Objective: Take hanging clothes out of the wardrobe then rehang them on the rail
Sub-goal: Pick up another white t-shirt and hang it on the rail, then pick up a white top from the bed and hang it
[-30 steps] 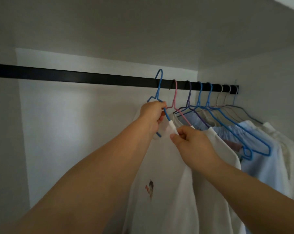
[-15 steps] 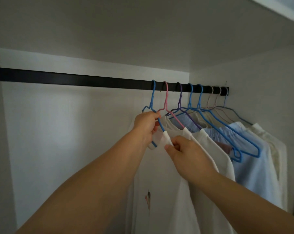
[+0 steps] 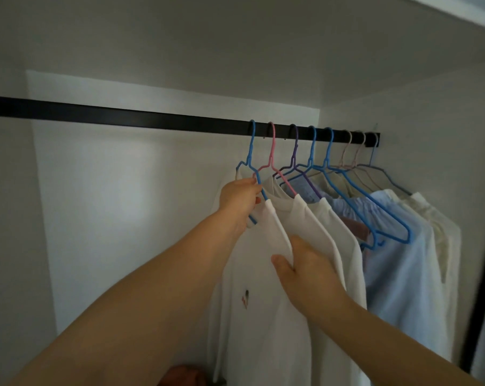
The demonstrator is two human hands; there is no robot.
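item: white t-shirt on blue hanger, leftmost of the row on the wardrobe rail, both hands on it.

my left hand is curled round the shoulder wire of the blue hanger just below its neck, i judge to steady it so the hook stays seated; my right hand pinches the shoulder seam of the white t-shirt between thumb and fingers, narrow grip, likely to pull the cloth straight over the hanger arm. hook sits over the black rail at the left edge of the hanging group. to its right, close-packed toward the rail's right end: pink hanger, purple hanger, further blue hangers, white and pale blue garments.
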